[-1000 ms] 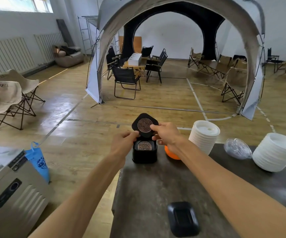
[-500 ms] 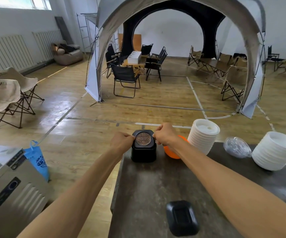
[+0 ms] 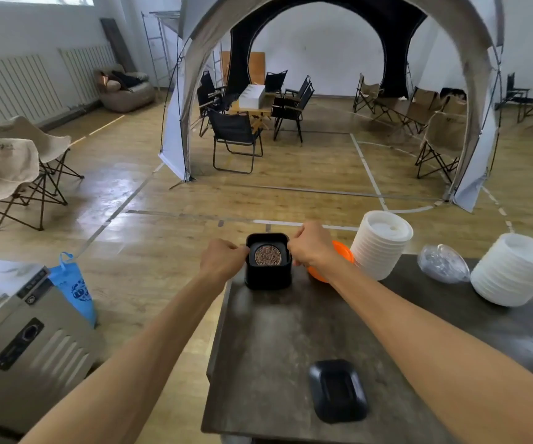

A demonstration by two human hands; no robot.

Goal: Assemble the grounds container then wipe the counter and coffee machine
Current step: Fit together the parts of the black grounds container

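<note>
Head view: the perforated insert (image 3: 266, 255), raised a second ago, now sits down inside the black grounds container (image 3: 268, 274) at the desk's (image 3: 278, 347) far edge; left hand (image 3: 223, 259) and right hand (image 3: 311, 246) pinch its rim; assembly looks nearly done, the black lid (image 3: 338, 390) lying nearer the camera.

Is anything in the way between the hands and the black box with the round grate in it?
Nothing visible. The left hand and right hand already hold the black grounds container by its two top edges, with its round grate sitting inside. The orange object lies behind the right hand, not between.
</note>
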